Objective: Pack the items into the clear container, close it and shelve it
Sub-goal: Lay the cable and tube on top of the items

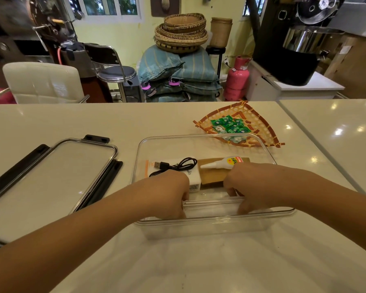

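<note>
The clear container (207, 137) stands open on the white counter in front of me. Inside lie a black USB cable (175, 166), a white box (193, 178), a brown block (213, 176) and a white glue bottle (222, 162) resting on the block. Both my hands reach into the near end. My left hand (167, 193) and my right hand (254, 185) each grip one end of a flat white packet (211, 206) lying along the near wall. The container's lid (49, 176), with black latches, lies flat to the left.
A woven bamboo tray (260, 121) with several green sweets (230, 124) sits behind the container at the right. A seam (317, 149) in the counter runs along the right side. Chairs, sacks and a pink gas cylinder stand beyond the far edge.
</note>
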